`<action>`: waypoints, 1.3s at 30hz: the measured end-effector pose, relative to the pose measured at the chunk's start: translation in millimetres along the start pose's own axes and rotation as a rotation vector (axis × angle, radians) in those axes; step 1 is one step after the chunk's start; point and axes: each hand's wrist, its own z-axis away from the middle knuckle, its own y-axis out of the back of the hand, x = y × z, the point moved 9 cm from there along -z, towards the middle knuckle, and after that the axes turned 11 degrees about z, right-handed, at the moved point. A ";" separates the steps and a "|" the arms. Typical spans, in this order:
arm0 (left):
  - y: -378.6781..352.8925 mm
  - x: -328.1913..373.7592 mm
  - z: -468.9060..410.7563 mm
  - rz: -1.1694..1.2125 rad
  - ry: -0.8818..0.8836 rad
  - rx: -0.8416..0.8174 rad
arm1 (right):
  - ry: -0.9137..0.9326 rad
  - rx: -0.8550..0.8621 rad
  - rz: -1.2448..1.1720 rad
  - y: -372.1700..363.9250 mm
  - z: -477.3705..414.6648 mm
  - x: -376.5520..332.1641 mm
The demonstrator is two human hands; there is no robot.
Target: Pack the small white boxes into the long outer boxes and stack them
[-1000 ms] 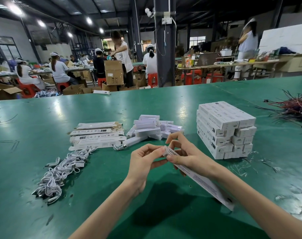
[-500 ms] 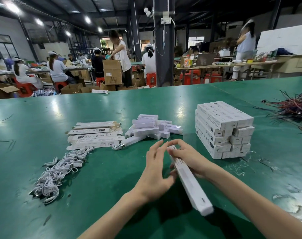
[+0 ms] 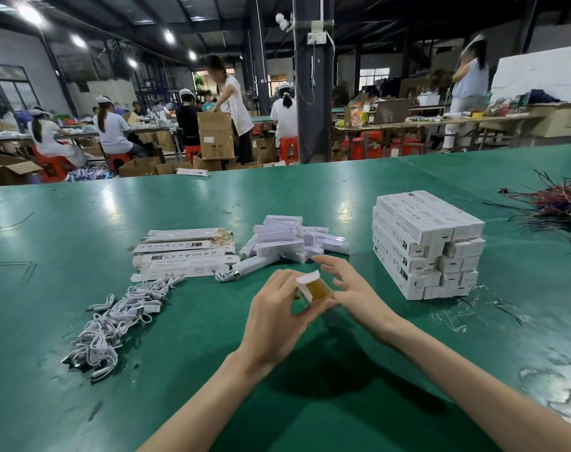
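Observation:
My left hand point(image 3: 274, 318) grips a long outer box point(image 3: 315, 288) stood on end, its open mouth with a raised flap and brown inside facing me. My right hand point(image 3: 349, 285) is beside the box with fingers spread, its lower fingers touching the box's right side. Behind my hands lies a loose pile of small white boxes point(image 3: 294, 241). Left of that pile, several flat long outer boxes point(image 3: 183, 254) lie in a row. At the right stands a neat stack of packed long boxes point(image 3: 424, 243).
A heap of white cables point(image 3: 114, 318) lies at the front left of the green table point(image 3: 82, 223). A tangle of dark red wires point(image 3: 558, 203) sits at the far right. Beyond the table's far edge, people work at benches among cardboard cartons.
The long box lay slanted toward me between both hands; now it is turned up on end with its open mouth showing. My right hand has let go and spread its fingers.

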 end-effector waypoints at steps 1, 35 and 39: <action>2.3 -4.0 -0.7 0.006 0.010 0.004 | 0.063 -0.032 -0.013 -4.2 2.3 -8.3; 67.2 -79.4 -39.8 -0.637 0.287 0.051 | 0.323 0.487 0.523 29.2 -3.7 -1.6; 91.8 -6.3 -11.9 -0.360 0.081 0.250 | 0.298 0.519 0.543 31.8 -4.3 1.0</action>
